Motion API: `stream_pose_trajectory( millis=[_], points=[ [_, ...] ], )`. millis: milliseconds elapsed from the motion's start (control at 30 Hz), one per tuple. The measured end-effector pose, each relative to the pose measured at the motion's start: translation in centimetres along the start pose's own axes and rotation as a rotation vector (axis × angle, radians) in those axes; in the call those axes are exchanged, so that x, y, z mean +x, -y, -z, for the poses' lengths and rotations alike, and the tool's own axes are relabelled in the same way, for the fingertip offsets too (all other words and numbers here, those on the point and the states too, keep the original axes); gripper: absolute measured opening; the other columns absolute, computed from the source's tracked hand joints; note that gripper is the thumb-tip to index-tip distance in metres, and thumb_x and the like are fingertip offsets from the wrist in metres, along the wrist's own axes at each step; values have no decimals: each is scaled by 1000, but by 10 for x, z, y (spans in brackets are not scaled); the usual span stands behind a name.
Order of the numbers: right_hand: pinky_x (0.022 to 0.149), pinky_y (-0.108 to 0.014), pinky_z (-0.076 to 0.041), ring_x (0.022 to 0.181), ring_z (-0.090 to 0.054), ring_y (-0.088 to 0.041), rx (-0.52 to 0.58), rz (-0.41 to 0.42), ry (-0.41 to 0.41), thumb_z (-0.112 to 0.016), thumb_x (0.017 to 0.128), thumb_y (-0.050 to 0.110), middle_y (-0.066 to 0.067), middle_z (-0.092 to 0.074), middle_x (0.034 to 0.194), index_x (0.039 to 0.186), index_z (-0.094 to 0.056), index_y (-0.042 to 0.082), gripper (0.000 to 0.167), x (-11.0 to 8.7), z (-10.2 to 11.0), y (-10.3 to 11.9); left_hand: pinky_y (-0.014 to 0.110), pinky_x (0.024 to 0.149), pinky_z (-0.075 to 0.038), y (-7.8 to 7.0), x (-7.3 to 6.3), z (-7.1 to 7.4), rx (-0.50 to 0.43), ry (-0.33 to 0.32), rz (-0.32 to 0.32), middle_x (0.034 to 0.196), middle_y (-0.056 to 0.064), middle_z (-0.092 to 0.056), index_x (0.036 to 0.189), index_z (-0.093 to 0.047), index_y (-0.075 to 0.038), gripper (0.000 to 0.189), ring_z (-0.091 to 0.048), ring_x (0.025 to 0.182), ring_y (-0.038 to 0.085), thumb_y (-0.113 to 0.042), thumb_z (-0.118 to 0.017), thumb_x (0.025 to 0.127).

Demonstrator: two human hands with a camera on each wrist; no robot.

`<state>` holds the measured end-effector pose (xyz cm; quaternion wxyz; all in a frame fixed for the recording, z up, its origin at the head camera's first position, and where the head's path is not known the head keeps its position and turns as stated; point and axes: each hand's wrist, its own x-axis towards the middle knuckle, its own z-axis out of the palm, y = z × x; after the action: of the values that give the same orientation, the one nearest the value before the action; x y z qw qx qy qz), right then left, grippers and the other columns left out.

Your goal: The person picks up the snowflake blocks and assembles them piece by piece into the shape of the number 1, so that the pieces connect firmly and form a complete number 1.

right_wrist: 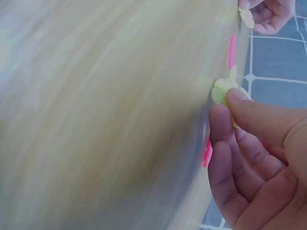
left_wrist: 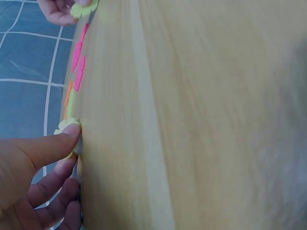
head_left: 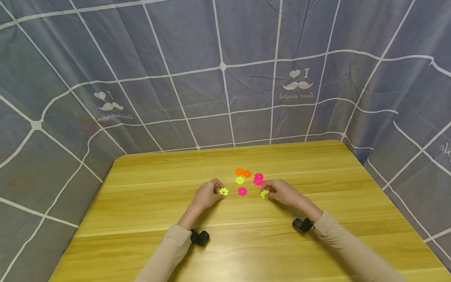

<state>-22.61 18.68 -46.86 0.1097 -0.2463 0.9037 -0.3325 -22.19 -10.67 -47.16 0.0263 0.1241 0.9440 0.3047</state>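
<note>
Nearest, two beige sleeves [head_left: 169, 248] reach in from the lower corners, a black wrist camera [head_left: 200, 237] near each cuff. The left hand [head_left: 207, 196] pinches a yellow-green notched disc [head_left: 223, 191] between thumb and fingertips. The right hand [head_left: 284, 193] pinches a second yellow-green disc [head_left: 264, 194] the same way, its other fingers curled below. Whether either held disc touches the table [head_left: 239, 250] cannot be told.

Between the hands lies a single pink disc [head_left: 242, 191], flat on the wood. Just beyond it are a loose yellow-green disc [head_left: 240, 180] and, to the right, a pair of pink discs [head_left: 258, 177], overlapping. Farther still, a pair of orange discs [head_left: 239, 171] lie touching.

All look like thin plastic: probably very light, fairly stiff with a little flex, smooth enough to skid. A thumb-and-finger pinch on the notched rim should suit them; lying flat, they may need an edge tipped up first.

Behind the table hangs a grey curtain [head_left: 197, 43] with white grid lines.
</note>
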Motion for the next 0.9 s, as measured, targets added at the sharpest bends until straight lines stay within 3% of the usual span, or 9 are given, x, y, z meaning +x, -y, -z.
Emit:
stream_pose_trajectory(
  millis=[333, 600, 767, 900],
  points=[
    [55, -21, -46, 62, -56, -11, 102, -55, -94, -64, 92, 10, -4, -62, 75, 101, -66, 3, 12, 13, -7, 10, 22, 52, -37, -4, 1, -3, -98, -8, 19, 75, 0, -65, 107, -67, -11, 24, -49, 58, 10, -17, -73, 85],
    [51, -19, -41, 58, -53, -12, 182, 12, -299, -66, 92, 17, -11, -68, 78, 105, -69, 5, 18, 25, -8, 18, 20, 48, -42, -17, 7, -6, -394, -18, 13, 82, 11, -70, 107, -69, -1, 24, -61, 61, 20, -14, -70, 87],
    [54, -20, -43, 62, -51, -12, 188, 45, -364, -66, 91, 18, -8, -70, 82, 108, -71, 7, 20, 31, -8, 23, 20, 51, -45, -29, 7, -5, -438, -46, -4, 89, 16, -70, 108, -68, 5, 27, -63, 72, 26, -15, -68, 89],
    [56, -20, -45, 66, -57, -21, 229, 68, -368, -62, 94, 17, -11, -72, 89, 111, -71, 7, 22, 34, -9, 25, 21, 50, -45, -33, 7, -6, -487, -45, 1, 91, 20, -69, 111, -67, 7, 28, -64, 72, 36, -14, -63, 92]
  ],
)
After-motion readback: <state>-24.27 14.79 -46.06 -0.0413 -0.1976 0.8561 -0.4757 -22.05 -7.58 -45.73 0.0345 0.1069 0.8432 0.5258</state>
